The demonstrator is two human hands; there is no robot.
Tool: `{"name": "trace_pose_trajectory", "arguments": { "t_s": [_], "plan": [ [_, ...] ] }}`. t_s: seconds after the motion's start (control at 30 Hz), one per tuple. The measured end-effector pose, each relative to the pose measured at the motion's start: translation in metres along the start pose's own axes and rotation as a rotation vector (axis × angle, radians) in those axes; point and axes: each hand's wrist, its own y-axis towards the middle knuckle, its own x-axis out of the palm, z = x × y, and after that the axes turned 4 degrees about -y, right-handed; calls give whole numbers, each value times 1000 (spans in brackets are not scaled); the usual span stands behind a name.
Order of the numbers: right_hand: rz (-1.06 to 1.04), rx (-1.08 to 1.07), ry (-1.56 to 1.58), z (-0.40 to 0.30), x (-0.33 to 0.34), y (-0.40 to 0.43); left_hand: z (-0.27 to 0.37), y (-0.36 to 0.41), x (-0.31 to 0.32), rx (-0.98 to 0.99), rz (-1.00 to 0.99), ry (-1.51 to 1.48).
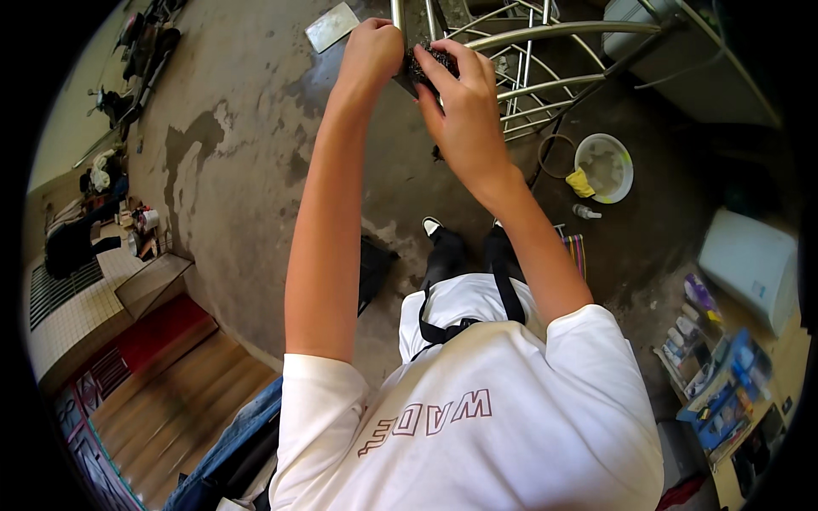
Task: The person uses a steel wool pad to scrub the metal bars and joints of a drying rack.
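At the top of the head view, my left hand (pixel 372 51) is closed around an upright of a shiny metal tube frame (pixel 549 32), with its fingertips hidden behind the tube. Close beside it, my right hand (pixel 470 96) holds a dark metal scouring pad (pixel 441 62) against the frame, its fingers spread over the pad. Curved bars and thinner rods of the frame stretch away to the upper right. What lies directly under the pad is hidden.
On the wet concrete floor stands a white basin (pixel 604 167) of cloudy water, a yellow cloth (pixel 579 183) over its rim. Near it are a brown ring (pixel 557 156) and a clear bottle (pixel 586 212). A pale flat panel (pixel 331 27) lies upper left; a white box (pixel 751 268) stands right.
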Motion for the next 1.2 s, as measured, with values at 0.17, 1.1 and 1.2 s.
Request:
{"name": "trace_pose_trajectory", "arguments": {
  "t_s": [0.17,1.1,1.2],
  "plan": [
    [-95,-30,-21,7,-1,23,-12,5,3,94,44,1],
    [-277,-191,-229,15,-18,30,-49,51,25,77,-11,218],
    [-327,-195,-225,17,-17,36,-49,51,29,71,-4,243]
  ]
}}
